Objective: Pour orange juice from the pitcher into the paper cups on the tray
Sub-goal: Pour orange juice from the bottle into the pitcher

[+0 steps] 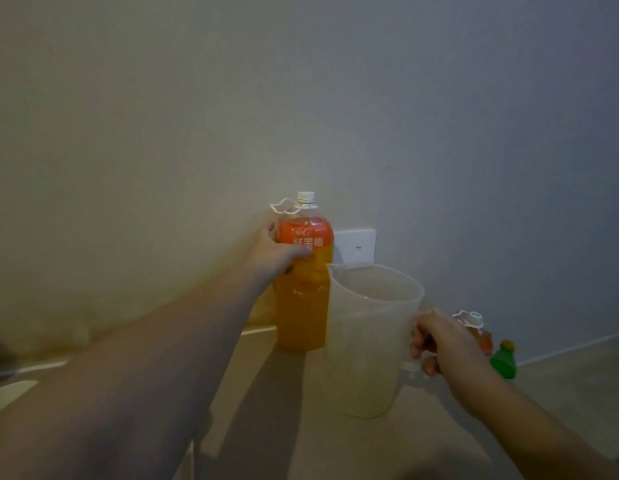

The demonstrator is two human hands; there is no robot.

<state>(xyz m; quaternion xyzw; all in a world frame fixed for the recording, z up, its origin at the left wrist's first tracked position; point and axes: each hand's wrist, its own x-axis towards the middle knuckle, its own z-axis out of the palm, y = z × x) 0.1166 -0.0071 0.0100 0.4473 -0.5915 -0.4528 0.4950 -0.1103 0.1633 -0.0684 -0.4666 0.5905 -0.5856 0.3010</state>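
Observation:
A tall orange juice bottle [303, 306] with a white cap stands upright on the counter against the wall. My left hand [277, 252] grips its upper part around the orange label. Just right of it stands a translucent plastic pitcher [367, 337], which looks empty. My right hand [439, 341] is curled round the pitcher's handle on its right side. No paper cups and no tray are in view.
A second, smaller orange bottle [479, 332] and a green bottle [504, 360] sit behind my right hand by the wall. A white wall socket [358, 245] is behind the pitcher. The beige counter [301, 427] runs toward me.

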